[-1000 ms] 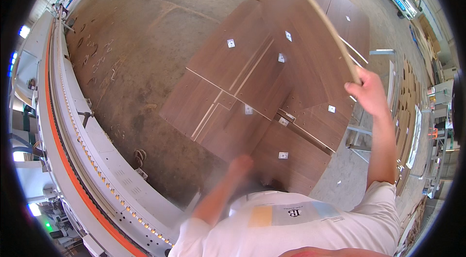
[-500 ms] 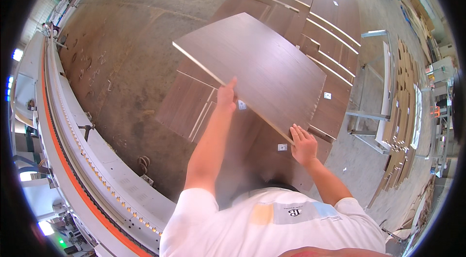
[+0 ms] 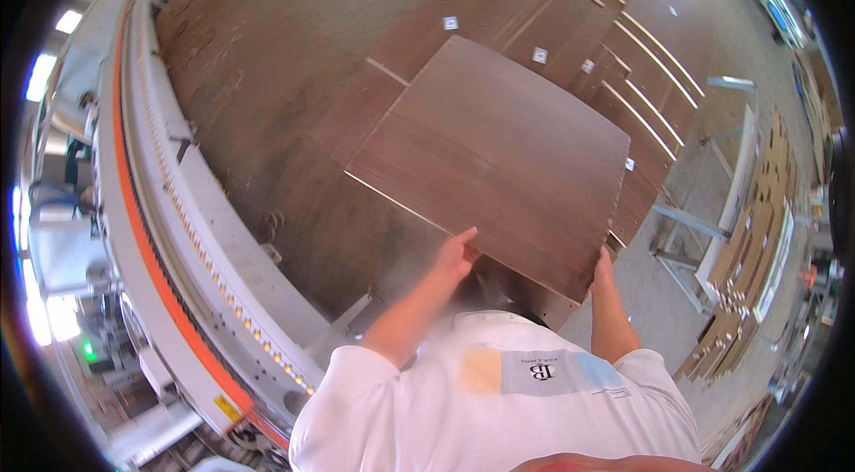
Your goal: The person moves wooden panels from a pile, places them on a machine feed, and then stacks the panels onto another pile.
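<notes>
A large brown wood-grain panel [image 3: 499, 147] with a pale near edge is held in front of me. My left hand [image 3: 458, 256] is closed on that near edge, its thumb over the top face and its other fingers largely hidden underneath. At the near right corner, my right hand [image 3: 603, 271] grips the panel's right side, with part of the fingers out of sight. Beneath and beyond it, more brown panels [image 3: 552, 18] lie spread over the floor, some bearing small white labels [image 3: 540, 55].
Along the left runs a long machine with an orange strip [image 3: 142, 276] and a row of small rollers. To the right stand a grey metal frame [image 3: 690, 221] and stacked long brown boards [image 3: 757, 214]. A vehicle [image 3: 773, 4] is at the far right.
The held panel has swung round and come closer to my body. My right hand has shifted from the near edge to the right side. The view has turned slightly.
</notes>
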The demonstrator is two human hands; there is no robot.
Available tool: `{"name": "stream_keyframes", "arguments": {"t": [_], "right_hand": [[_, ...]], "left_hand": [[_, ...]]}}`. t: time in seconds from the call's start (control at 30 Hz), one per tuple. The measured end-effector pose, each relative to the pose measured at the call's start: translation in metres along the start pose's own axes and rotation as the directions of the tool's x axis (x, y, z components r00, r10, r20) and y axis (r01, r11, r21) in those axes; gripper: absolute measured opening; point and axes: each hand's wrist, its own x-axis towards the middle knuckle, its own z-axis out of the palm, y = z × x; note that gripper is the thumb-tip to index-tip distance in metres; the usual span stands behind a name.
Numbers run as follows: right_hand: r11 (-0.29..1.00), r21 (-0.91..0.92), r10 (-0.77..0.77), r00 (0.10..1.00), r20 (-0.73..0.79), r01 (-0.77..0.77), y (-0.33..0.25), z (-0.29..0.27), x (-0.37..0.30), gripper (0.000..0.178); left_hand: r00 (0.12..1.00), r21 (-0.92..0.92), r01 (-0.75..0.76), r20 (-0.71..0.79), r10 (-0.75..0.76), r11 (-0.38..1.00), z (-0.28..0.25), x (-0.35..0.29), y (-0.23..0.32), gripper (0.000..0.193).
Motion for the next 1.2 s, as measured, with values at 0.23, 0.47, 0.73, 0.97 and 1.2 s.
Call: {"name": "stream_keyframes", "arguments": {"t": [0.23, 0.47, 0.73, 0.97, 1.2], "right_hand": [[0.990, 0.068, -0.124, 0.992, -0.026, 0.126, 0.027, -0.034, -0.032, 0.066], [0.969, -0.042, -0.236, 0.961, 0.144, 0.244, 0.051, -0.066, -0.053, 0.062], [0.910, -0.248, -0.247, 0.915, 0.318, 0.332, 0.068, -0.054, -0.082, 0.056], [0.864, -0.292, -0.217, 0.826, 0.520, 0.410, 0.122, -0.035, -0.132, 0.053], [0.779, -0.388, -0.180, 0.768, 0.615, 0.493, 0.210, -0.044, -0.187, 0.048]], "left_hand": [[0.987, -0.135, -0.147, 0.040, 0.154, 0.980, -0.071, -0.070, -0.089, 0.030], [0.953, -0.291, -0.286, 0.015, 0.303, 0.913, -0.110, -0.181, -0.178, 0.031], [0.887, -0.493, -0.444, -0.124, 0.445, 0.748, -0.184, -0.267, -0.290, 0.038], [0.804, -0.529, -0.562, -0.170, 0.570, 0.635, -0.251, -0.325, -0.374, 0.031], [0.740, -0.587, -0.652, -0.358, 0.569, 0.479, -0.327, -0.375, -0.462, 0.034]]}}
